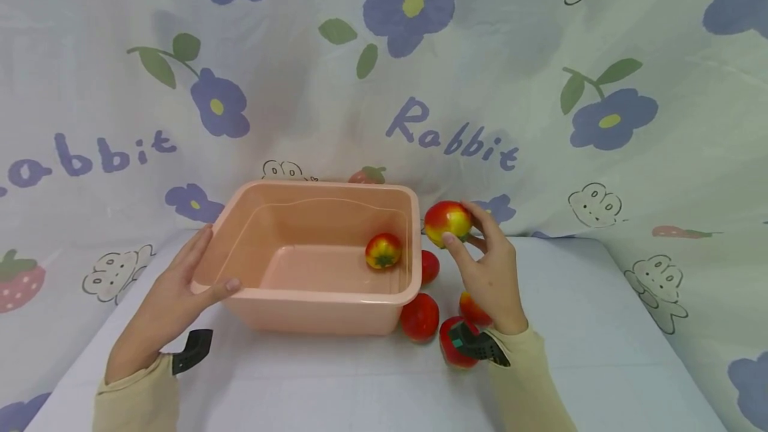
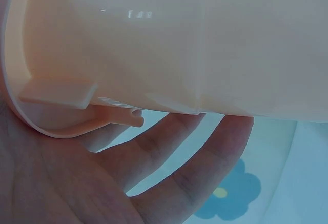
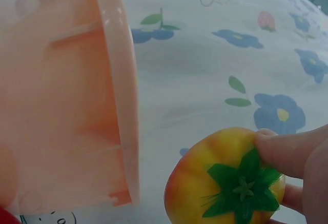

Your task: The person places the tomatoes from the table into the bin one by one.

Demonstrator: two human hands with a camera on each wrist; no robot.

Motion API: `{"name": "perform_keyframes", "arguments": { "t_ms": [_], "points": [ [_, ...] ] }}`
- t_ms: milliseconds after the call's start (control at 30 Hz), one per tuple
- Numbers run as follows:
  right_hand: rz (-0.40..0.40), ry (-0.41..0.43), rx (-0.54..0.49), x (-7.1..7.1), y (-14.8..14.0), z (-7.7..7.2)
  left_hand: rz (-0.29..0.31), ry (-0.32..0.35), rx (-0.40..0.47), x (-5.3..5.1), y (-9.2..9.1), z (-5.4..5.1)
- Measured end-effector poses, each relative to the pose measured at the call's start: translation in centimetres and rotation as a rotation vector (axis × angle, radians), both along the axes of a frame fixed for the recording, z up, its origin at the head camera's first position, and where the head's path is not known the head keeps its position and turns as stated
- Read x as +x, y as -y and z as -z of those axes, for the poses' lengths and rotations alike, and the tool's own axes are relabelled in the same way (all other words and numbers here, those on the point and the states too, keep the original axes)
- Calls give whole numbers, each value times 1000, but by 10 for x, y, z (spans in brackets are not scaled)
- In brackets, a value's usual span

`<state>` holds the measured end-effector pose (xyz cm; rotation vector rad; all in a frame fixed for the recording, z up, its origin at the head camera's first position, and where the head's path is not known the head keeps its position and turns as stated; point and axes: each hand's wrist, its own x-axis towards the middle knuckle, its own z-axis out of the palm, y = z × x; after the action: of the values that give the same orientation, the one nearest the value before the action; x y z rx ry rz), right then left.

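Red-and-yellow fruit (image 1: 447, 221) is pinched between thumb and fingers in the grip of the right hand (image 1: 493, 279), just outside the right rim of the pink bin (image 1: 312, 315). The left hand (image 1: 171, 300) holds its near left corner. Inside, one similar fruit (image 1: 384, 250) lies rightward; apparently four more fruits (image 1: 420, 317), some partly hidden, lie on the bench (image 1: 336, 385).

Right hand (image 1: 489, 269): pinches a red-yellow fruit (image 1: 448, 221)
Left hand (image 1: 174, 289): grips the tub (image 1: 327, 315)
Left of the pinch: second fruit (image 1: 383, 250), inside tub
Below it: four more fruits (image 1: 419, 319)
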<state>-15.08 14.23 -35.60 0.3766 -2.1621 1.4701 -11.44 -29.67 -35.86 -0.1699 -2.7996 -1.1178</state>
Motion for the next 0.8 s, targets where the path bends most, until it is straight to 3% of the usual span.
{"name": "perform_keyframes", "arguments": {
  "t_ms": [233, 800],
  "points": [
    [-63, -67, -23, 5, 6, -3, 1, 5, -17, -1, -1, -1],
    [-194, -109, -6, 9, 31, 3, -2, 1, -14, 0, 0, 0]
  ]
}}
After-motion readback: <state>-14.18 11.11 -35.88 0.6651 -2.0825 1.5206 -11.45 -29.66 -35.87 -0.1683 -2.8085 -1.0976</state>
